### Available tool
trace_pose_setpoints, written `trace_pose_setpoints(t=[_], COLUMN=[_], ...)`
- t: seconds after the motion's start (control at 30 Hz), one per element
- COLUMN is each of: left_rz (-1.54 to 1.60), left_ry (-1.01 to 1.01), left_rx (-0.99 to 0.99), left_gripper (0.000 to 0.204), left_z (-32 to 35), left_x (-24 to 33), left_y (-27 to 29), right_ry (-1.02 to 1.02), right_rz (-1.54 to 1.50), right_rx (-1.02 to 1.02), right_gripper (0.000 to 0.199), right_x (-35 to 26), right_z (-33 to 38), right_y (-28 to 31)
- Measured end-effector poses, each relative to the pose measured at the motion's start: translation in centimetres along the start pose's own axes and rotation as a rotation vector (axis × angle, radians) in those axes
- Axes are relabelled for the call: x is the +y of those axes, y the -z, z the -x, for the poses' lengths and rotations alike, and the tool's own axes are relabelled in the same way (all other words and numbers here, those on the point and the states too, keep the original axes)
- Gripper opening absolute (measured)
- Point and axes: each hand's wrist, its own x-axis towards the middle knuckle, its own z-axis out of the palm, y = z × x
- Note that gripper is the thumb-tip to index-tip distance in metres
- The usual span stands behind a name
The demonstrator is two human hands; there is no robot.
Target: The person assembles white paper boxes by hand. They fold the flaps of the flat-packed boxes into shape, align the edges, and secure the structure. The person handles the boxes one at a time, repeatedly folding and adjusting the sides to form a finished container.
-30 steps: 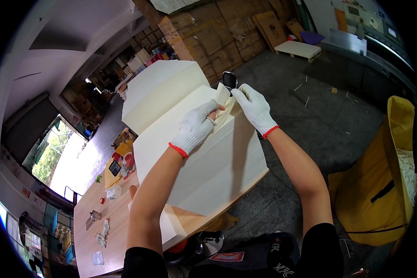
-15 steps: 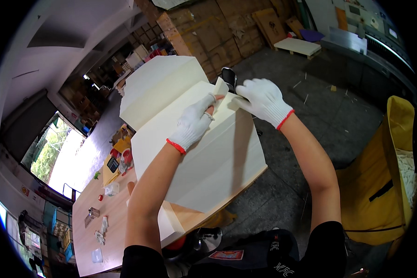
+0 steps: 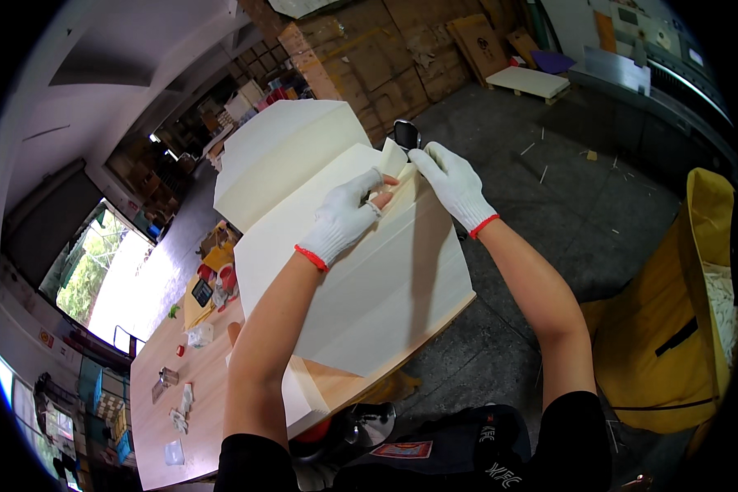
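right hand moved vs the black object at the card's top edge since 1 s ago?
Yes. The right hand has drawn in toward the black object, with its fingers now just below it.

Large cream folded cardboard sheet [image 3: 361,271], creased into panels, lies flat beneath both hands; small corner flap [image 3: 394,157] stands raised between the fingertips at its far edge.

Daylight glares through the blown-out window [image 3: 98,279] at left and washes the wooden tabletop [image 3: 197,394] pale, the concrete floor [image 3: 599,205] stays dim, focus is sharp centrally, and fisheye bending darkens into a black rim.
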Motion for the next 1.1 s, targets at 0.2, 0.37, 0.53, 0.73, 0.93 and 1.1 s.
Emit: trace_pose_setpoints(t=[0.2, 0.37, 0.53, 0.73, 0.93, 1.1], left_rz=[-0.086, -0.111, -0.163, -0.043, -0.105, -0.225], left_ry=[-0.174, -0.044, -0.1, -0.031, -0.109, -0.127], left_rx=[0.072, -0.015, 0.044, -0.007, 0.02, 0.042], left_gripper=[0.028, 0.029, 0.034, 0.032, 0.029, 0.03], left_z=[0.2, 0.1, 0.0, 0.6, 0.2, 0.2], left_x=[-0.2, 0.3, -0.6, 0.9, -0.1, 0.0], left_y=[0.0, 0.1, 0.1, 0.4, 0.2, -0.2], right_ry=[0.005, 0.006, 0.02, -0.001, 0.01, 0.012], right_rz=[-0.011, -0.059, -0.072, -0.086, -0.062, -0.087], right_rx=[0.021, 0.06, 0.066, 0.061, 0.064, 0.089], right_gripper=[0.053, 0.051, 0.051, 0.051, 0.05, 0.05], right_x=[0.4, 0.6, 0.4, 0.6, 0.8, 1.3], right_z=[-0.3, -0.2, 0.0, 0.0, -0.1, -0.1], right_y=[-0.3, -0.7, -0.9, -0.7, -0.8, -1.2])
